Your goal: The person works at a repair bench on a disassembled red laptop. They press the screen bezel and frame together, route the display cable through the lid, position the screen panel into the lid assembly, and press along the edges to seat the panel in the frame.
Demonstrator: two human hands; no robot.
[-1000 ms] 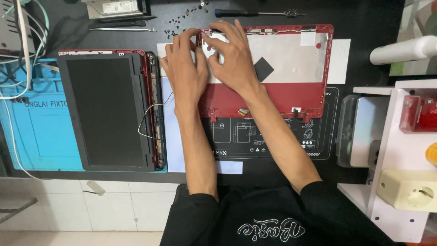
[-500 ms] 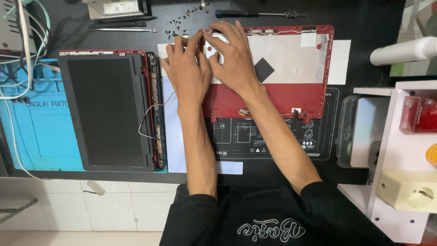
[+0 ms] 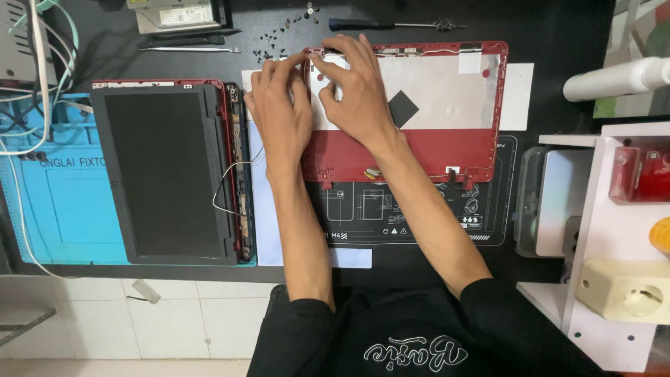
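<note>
Red plastic lid shell [image 3: 419,150], matt black screen [image 3: 167,171]

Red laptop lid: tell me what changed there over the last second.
Little changed. Both hands only shifted their fingers slightly: the left hand and right hand stay pressed together on the far left corner of the red lid. Nothing was picked up or released. The lid, the black screen panel and the screwdriver did not move.

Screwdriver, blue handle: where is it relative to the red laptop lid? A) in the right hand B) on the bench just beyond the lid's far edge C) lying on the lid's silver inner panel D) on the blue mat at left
B: the screwdriver lies flat on the black bench, past the far edge of the red laptop lid, while the left hand and right hand work at the lid's corner.
</note>
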